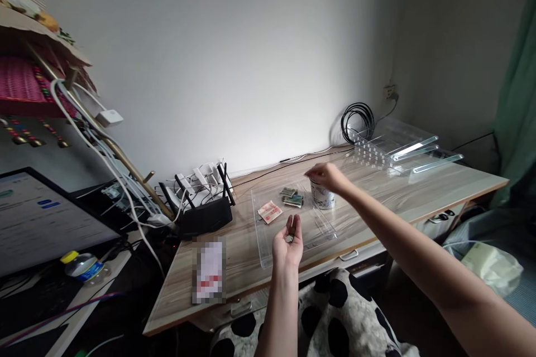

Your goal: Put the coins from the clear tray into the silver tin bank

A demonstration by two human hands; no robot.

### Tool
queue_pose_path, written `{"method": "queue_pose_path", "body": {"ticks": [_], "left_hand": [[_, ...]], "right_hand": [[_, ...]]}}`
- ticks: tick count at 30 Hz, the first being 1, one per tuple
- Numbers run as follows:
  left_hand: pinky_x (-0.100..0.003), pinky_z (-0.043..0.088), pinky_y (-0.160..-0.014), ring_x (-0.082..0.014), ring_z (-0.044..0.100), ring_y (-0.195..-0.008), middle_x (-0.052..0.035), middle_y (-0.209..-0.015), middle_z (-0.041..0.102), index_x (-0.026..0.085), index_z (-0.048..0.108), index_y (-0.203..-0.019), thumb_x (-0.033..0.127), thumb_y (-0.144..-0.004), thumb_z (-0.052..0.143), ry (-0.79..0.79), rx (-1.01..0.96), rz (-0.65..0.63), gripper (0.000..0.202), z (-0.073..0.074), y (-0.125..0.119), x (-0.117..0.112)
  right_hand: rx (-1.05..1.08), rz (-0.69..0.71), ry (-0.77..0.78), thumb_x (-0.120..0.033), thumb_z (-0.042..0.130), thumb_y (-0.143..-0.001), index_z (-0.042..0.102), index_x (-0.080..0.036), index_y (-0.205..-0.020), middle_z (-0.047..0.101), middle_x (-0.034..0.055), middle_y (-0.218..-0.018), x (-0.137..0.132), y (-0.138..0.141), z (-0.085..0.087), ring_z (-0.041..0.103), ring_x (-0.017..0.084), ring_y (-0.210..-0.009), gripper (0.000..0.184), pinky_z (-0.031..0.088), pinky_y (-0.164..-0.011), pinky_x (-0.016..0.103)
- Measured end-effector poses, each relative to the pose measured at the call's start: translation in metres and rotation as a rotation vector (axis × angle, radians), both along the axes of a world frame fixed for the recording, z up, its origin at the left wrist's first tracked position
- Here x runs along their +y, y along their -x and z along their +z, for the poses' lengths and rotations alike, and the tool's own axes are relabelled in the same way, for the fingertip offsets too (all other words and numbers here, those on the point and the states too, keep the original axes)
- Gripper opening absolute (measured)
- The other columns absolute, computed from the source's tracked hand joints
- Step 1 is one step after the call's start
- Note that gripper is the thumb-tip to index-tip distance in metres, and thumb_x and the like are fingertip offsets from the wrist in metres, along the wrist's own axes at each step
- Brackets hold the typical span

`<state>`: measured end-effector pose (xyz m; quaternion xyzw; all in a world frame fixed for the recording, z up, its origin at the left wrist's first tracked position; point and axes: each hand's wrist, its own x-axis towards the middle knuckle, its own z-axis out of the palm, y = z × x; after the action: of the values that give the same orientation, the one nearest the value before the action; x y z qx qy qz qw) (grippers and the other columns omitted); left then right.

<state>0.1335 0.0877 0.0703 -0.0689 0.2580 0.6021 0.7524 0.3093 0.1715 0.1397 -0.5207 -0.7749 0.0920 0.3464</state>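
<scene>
My left hand [288,242] is turned palm up above the near part of a clear plastic tray [260,240], cupping a few small silvery coins [288,239]. Over the mouth of a patterned round tin [324,199] hangs my right hand [329,177], its fingers bent down and pressed together. What those fingers hold, if anything, is hidden. A folded reddish banknote [270,211] lies in the tray, beside some folded greenish banknotes [292,198]. The tin stands upright at the tray's right side; its inside cannot be seen.
A black router [207,216] with white plugs and cables is at the desk's left. A blurred packet [209,270] lies in front of it. Clear plastic racks [402,150] and a black cable coil [357,122] are at back right. Left are a screen [46,223] and bottle [86,266].
</scene>
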Motion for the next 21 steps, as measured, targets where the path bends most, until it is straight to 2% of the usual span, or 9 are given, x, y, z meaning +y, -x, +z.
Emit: {"method": "queue_pose_path", "body": {"ticks": [2, 4, 7, 11, 18, 21], "left_hand": [[-0.025, 0.053, -0.069, -0.0209, 0.055, -0.096, -0.0162, -0.088, 0.06, 0.001, 0.054, -0.09, -0.001, -0.076, 0.031, -0.008, 0.008, 0.001, 0.026, 0.0, 0.003, -0.001], [-0.021, 0.053, -0.068, -0.0207, 0.053, -0.099, -0.0167, -0.091, 0.06, 0.001, 0.053, -0.09, -0.002, -0.076, 0.033, -0.035, 0.005, -0.015, 0.025, -0.002, 0.005, -0.001], [-0.016, 0.052, -0.067, -0.0195, 0.054, -0.098, -0.0156, -0.093, 0.06, 0.002, 0.055, -0.087, 0.0, -0.077, 0.037, -0.069, 0.031, -0.012, 0.021, -0.007, 0.004, -0.001], [-0.016, 0.052, -0.069, -0.0146, 0.059, -0.089, -0.0099, -0.086, 0.063, 0.006, 0.058, -0.08, 0.0, -0.076, 0.043, -0.069, 0.116, 0.082, 0.017, -0.011, -0.003, -0.001], [-0.015, 0.052, -0.069, -0.0113, 0.061, -0.078, -0.0086, -0.079, 0.064, 0.005, 0.058, -0.077, -0.001, -0.072, 0.049, -0.041, 0.104, 0.117, 0.011, -0.01, -0.009, -0.005], [-0.016, 0.052, -0.067, -0.0114, 0.062, -0.075, -0.0078, -0.077, 0.064, 0.006, 0.057, -0.077, 0.001, -0.071, 0.052, -0.024, 0.094, 0.115, 0.009, -0.009, -0.009, -0.008]], "right_hand": [[-0.106, -0.24, 0.026, -0.036, 0.05, -0.072, 0.066, -0.017, -0.08, 0.064, 0.0071, -0.077, 0.022, -0.021, 0.007, 0.053, 0.014, -0.067, 0.026, 0.036, -0.056, 0.022], [-0.217, -0.355, 0.1, -0.036, 0.055, -0.067, 0.067, -0.018, -0.074, 0.063, 0.0074, -0.074, 0.038, -0.034, 0.009, 0.053, 0.015, -0.066, 0.023, 0.035, -0.055, 0.023], [-0.262, -0.377, 0.164, -0.037, 0.058, -0.063, 0.067, -0.02, -0.073, 0.063, 0.0063, -0.074, 0.049, -0.039, 0.007, 0.053, 0.015, -0.063, 0.023, 0.035, -0.052, 0.022], [-0.266, -0.418, 0.207, -0.041, 0.059, -0.059, 0.068, -0.022, -0.074, 0.064, 0.0059, -0.074, 0.047, -0.035, 0.004, 0.054, 0.015, -0.062, 0.026, 0.036, -0.051, 0.022], [-0.279, -0.451, 0.175, -0.035, 0.058, -0.061, 0.067, -0.023, -0.074, 0.064, 0.0057, -0.077, 0.053, -0.034, 0.004, 0.055, 0.017, -0.067, 0.02, 0.037, -0.054, 0.023], [-0.255, -0.437, 0.126, -0.037, 0.058, -0.061, 0.067, -0.023, -0.079, 0.064, 0.0055, -0.079, 0.043, -0.03, 0.009, 0.055, 0.018, -0.07, 0.024, 0.037, -0.056, 0.024]]}}
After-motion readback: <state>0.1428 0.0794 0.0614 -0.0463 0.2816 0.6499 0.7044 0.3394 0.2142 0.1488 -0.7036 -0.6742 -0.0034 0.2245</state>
